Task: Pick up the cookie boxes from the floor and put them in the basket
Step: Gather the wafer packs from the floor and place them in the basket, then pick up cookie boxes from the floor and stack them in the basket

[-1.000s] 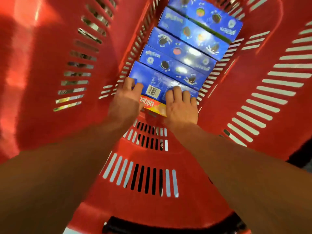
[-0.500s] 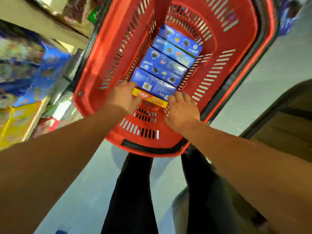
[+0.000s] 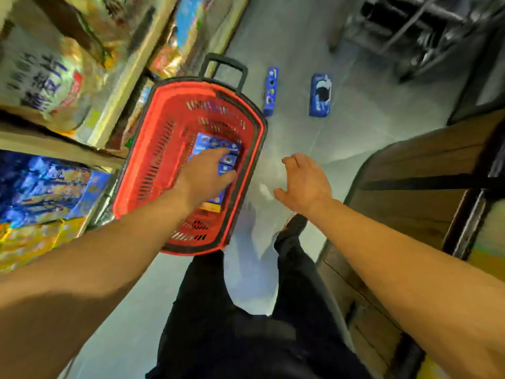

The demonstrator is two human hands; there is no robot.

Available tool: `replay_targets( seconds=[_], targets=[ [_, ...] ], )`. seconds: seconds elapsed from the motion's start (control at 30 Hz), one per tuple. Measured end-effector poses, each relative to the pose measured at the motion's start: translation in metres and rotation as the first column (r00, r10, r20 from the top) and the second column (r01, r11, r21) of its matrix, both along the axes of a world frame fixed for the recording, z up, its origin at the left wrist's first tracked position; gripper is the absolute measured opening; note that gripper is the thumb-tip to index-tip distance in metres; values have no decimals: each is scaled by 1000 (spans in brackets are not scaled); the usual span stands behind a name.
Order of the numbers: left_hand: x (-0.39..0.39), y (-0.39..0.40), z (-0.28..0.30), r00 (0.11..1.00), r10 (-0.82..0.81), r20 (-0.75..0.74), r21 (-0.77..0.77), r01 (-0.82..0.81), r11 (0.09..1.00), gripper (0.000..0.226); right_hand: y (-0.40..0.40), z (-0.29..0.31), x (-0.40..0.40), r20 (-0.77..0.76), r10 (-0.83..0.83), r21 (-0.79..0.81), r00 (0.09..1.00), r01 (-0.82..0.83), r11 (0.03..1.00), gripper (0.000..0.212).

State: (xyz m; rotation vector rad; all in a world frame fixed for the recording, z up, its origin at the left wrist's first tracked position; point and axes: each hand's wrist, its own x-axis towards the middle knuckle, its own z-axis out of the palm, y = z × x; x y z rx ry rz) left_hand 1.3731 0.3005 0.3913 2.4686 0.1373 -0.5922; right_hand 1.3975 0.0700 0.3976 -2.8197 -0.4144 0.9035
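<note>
From the head camera, I judge I'm between boxes: several blue cardboard cookie boxes (image 3: pixel 216 144) lie in the red slotted plastic basket (image 3: pixel 153 160), while two more blue boxes (image 3: pixel 320 95) lie on the grey floor beyond it. Next I must reach those. My left hand (image 3: pixel 205 176) hovers over the basket, fingers loose; my right hand (image 3: pixel 307 181) hangs spread, empty.
</note>
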Motion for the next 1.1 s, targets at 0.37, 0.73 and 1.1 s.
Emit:
replay_targets(
  seconds=[0.37, 0.73, 1.1],
  targets=[
    [80, -159, 93, 979, -75, 190, 35, 70, 997, 56, -170, 88, 84, 175, -64, -12, 982, 67, 998, 75],
    [179, -192, 84, 992, 47, 121, -64, -39, 997, 59, -209, 82, 174, 100, -122, -26, 988, 125, 992, 77],
    [374, -186, 12, 998, 69, -5, -94, -69, 993, 61, -180, 24, 369, -4, -97, -97, 995, 97, 991, 76]
  ],
)
